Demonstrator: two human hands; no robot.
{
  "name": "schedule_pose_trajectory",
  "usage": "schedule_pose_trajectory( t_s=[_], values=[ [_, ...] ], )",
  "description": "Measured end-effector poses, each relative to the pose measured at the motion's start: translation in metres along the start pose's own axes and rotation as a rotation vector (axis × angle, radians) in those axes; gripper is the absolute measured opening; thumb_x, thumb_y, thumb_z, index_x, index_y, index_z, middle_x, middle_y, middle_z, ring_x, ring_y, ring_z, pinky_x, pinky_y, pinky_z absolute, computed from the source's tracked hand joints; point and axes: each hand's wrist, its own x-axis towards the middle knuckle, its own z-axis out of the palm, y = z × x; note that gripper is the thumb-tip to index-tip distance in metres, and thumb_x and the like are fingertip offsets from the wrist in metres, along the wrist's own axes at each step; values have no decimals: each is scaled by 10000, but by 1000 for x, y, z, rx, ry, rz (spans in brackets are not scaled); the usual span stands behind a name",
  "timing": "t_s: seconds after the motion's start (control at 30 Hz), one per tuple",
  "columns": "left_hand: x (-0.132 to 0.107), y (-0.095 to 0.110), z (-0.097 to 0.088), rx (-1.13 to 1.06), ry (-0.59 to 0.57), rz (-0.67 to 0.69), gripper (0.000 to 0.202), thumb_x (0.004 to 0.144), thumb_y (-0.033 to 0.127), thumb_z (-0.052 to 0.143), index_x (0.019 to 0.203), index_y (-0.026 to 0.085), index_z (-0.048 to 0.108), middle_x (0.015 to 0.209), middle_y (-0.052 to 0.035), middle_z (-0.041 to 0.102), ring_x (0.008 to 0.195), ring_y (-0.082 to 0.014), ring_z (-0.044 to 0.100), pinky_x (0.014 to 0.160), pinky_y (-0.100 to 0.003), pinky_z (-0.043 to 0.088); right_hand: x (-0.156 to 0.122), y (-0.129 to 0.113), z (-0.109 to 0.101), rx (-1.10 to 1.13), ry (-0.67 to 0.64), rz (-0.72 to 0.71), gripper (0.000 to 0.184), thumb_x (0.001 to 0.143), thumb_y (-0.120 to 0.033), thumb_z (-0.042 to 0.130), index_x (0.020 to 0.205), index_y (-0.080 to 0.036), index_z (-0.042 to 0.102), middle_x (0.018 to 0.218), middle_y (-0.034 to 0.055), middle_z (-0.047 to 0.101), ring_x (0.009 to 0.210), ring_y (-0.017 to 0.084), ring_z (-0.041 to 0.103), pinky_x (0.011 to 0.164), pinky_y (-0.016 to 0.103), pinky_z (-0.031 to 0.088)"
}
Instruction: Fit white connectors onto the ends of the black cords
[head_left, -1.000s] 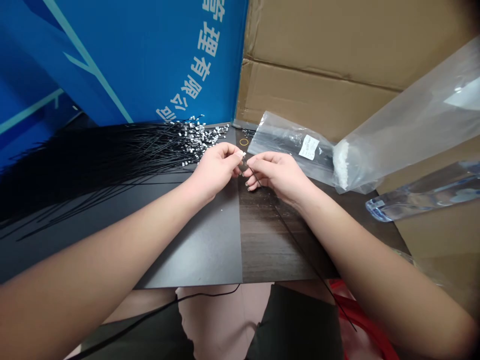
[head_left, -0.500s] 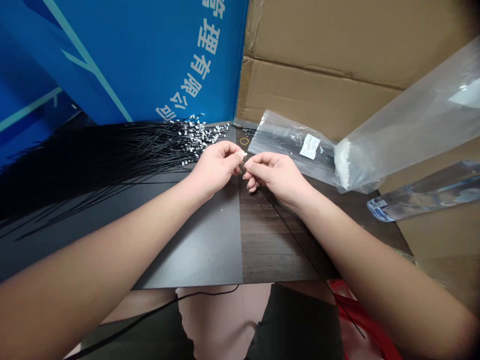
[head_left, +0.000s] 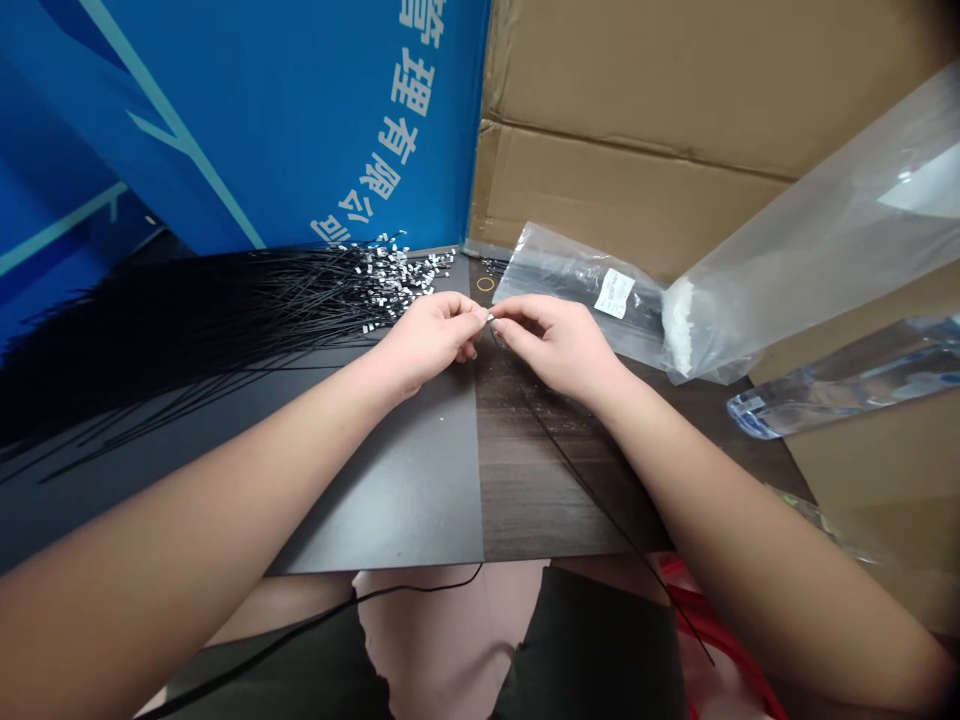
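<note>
My left hand [head_left: 442,330] and my right hand [head_left: 559,340] meet fingertip to fingertip above the seam of the table. Between the left thumb and forefinger is a small white connector [head_left: 490,318], mostly hidden by the fingers. The right thumb and forefinger pinch the end of a thin black cable [head_left: 585,475] right beside it. That cable runs down under my right hand, across the dark wood and over the front edge. Left of my hands lies a big bundle of black cables [head_left: 225,320], with white connectors [head_left: 390,275] on their near ends.
A clear plastic bag [head_left: 570,275] with a white label and black cables lies behind my right hand. A larger bag with small white pieces [head_left: 679,330] adjoins it. Further right is a clear blue-edged package [head_left: 840,385]. A yellow ring [head_left: 486,284] lies near the cardboard [head_left: 637,200].
My right fingers have closed in on the white piece at my left fingertips, and the lower right fingers have tucked out of sight. The hanging cable end has shifted slightly left.
</note>
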Motion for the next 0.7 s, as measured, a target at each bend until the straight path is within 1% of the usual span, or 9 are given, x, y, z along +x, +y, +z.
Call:
schedule_pose_trajectory(
  t_s=[0.13,0.23,0.33,0.43,0.57,0.7],
  values=[
    [-1,0,2,4,-18,14,205,904,258,713,737,181,623,629,0,598,573,-114,542,586,-255,435,1,-3,0,-31,21,19,128,999,-288,665,989,-223,776,979,37,815,893,206,717,843,353,517],
    [-4,3,5,-68,-21,-26,226,934,245,692,738,179,601,636,8,590,565,-102,542,581,-243,436,1,-3,1,-45,37,4,111,995,-277,657,962,-221,747,930,28,791,851,195,688,809,341,502],
    [-6,7,7,-141,-2,-78,223,957,218,657,748,170,596,686,14,599,568,-85,561,582,-229,444,1,0,2,-19,78,-17,95,992,-283,658,957,-222,723,911,23,771,814,186,667,769,336,497],
    [-7,8,8,-147,-10,-101,183,945,201,664,771,158,627,738,5,636,573,-77,571,587,-226,460,1,3,4,48,122,16,89,988,-300,663,956,-227,703,901,20,759,798,184,669,748,340,503],
    [-6,6,9,-137,-48,-61,158,931,216,694,790,150,662,760,-8,679,570,-78,574,583,-229,465,1,4,5,101,158,51,89,979,-306,669,938,-230,687,888,19,752,783,184,674,737,349,510],
    [-6,5,10,-107,-43,11,162,921,196,692,768,147,670,739,-1,679,560,-73,564,579,-229,457,1,3,6,104,156,56,103,987,-325,667,939,-234,678,885,19,749,778,185,671,739,356,516]
  ],
)
